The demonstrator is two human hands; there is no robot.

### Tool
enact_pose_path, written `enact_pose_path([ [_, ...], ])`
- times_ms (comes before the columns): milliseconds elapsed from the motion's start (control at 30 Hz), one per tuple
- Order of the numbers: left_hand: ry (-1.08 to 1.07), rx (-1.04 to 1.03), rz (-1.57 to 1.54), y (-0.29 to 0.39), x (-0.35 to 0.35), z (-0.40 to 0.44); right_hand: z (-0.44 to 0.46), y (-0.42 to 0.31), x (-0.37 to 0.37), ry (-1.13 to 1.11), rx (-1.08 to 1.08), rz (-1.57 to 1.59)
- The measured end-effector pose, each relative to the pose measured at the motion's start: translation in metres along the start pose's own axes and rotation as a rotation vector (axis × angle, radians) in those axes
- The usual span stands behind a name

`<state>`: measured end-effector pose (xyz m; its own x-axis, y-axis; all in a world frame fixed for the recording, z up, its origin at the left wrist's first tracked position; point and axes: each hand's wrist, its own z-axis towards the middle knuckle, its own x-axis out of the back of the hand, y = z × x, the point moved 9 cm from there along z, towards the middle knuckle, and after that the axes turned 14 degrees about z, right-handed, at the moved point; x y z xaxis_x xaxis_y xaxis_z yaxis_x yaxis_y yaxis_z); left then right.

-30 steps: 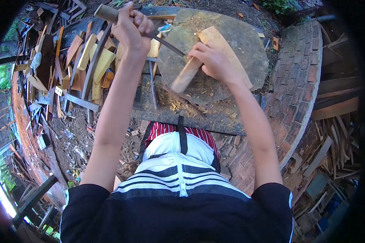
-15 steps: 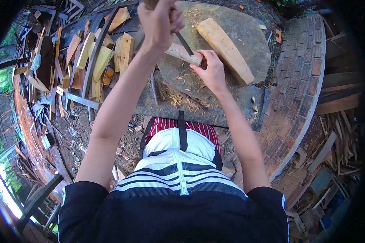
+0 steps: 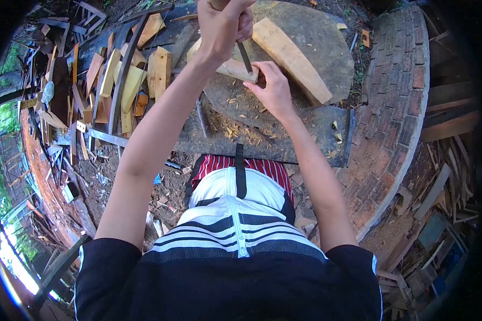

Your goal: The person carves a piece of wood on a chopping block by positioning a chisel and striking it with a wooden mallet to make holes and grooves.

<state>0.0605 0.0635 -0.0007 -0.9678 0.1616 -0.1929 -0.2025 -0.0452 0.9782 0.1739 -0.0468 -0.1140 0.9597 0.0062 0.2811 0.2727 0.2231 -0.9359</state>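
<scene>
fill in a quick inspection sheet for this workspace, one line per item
Surface: round slab and dark board, littered with wood chips
Job's things: shafted tool, tip at the end of a wood block; larger wood piece alongside
Clutter: dark rod near chips
Hands: left hand grips tool; right hand steadies block
Cables: nothing seen
Surroundings: brick paving right, offcuts left

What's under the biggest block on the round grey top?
The biggest block lies on the round grey top. It hides whatever is right underneath.
</scene>
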Motion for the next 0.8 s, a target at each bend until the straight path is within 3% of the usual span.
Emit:
enact_pose_path([
  [200, -0.035, 0.001, -0.041, 0.0, -0.004, 0.001, -0.001, 0.004, 0.0, -0.006, -0.087, 0.085],
  [800, -0.075, 0.0, 0.06, 0.006, -0.014, -0.004, -0.001, 0.001, 0.0, -0.003, -0.035, 0.042],
])
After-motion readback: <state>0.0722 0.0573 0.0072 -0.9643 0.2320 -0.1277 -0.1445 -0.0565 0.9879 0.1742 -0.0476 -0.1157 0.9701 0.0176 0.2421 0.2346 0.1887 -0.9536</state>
